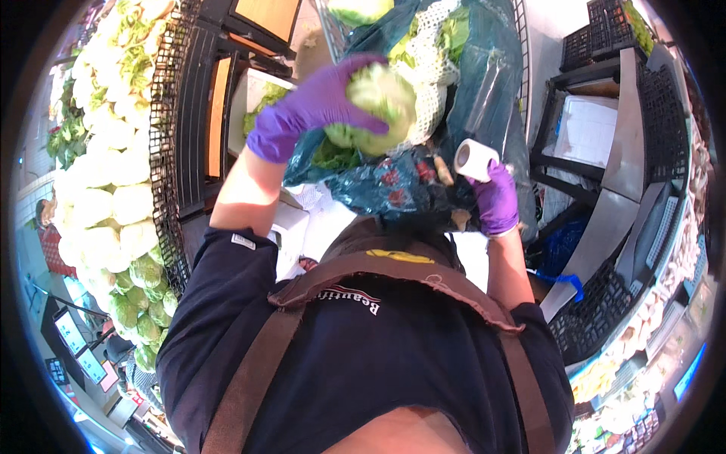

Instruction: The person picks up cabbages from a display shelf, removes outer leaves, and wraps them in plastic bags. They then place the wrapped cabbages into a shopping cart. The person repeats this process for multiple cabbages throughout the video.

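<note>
A purple glove covers my left hand (334, 96), whose fingers and thumb grip a pale green round head of leafy vegetable (383, 102), slightly blurred. My right hand (495, 196), also gloved in purple, holds a white roll of tape or film (476, 160) by its lower side. White foam netting (429, 108) lies just right of the green head, over leafy vegetables. Dark teal plastic sheeting (482, 85) spreads beneath and around them inside a wire cart (524, 57). Another pale green head (361, 10) rests at the cart's far end.
On the left, a black mesh crate edge (164, 142) borders stacked pale vegetables (113, 204) and green cabbages (142, 301). A white foam box (252, 93) with greens stands left of the cart. Black crates (661, 130) and a metal-edged shelf (621, 125) are on the right.
</note>
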Available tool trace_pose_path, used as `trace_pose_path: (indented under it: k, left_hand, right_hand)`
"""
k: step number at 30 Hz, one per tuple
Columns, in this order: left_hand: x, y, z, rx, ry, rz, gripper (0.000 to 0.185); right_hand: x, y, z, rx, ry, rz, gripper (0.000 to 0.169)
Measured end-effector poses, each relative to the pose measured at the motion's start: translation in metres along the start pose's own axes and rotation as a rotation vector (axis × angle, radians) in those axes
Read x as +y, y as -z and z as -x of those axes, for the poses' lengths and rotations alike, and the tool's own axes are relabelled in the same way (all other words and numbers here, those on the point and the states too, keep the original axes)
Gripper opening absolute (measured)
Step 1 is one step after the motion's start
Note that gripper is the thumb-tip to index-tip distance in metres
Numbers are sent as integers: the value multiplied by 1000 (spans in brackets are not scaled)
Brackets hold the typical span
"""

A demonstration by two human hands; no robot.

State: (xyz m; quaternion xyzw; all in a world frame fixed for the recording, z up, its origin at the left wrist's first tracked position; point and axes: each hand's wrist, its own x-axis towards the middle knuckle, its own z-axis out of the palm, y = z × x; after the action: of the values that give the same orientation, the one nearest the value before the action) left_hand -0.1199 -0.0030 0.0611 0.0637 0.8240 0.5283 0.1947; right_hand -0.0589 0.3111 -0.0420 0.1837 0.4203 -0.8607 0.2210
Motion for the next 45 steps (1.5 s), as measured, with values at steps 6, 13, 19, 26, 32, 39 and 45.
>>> trace_pose_path:
  k: [6,13,19,26,32,39,45]
  left_hand:
    - [-31,-68,67,-299,147,-192,95]
    - [-82,-114,71,255,102,-137,97]
    - [-89,-132,96,349,-120,-225,64]
    - [-66,-147,119,356,-30,-11,57]
    - [-66,-167,108,624,46,367,22]
    - [-77,-164,110,577,-32,706,13]
    - [-71,-160,127,563,38,973,9]
  right_hand:
    - [12,-36,30,-115,11,115,45]
    - [60,-59,39,-81,-111,431,21]
    - [55,-79,40,-66,-229,344,36]
    - [53,-92,34,-163,-160,637,52]
    - [61,-86,31,-372,204,960,43]
    - [38,-70,35,-690,273,1388,33]
    - [29,-71,45,-575,212,1564,38]
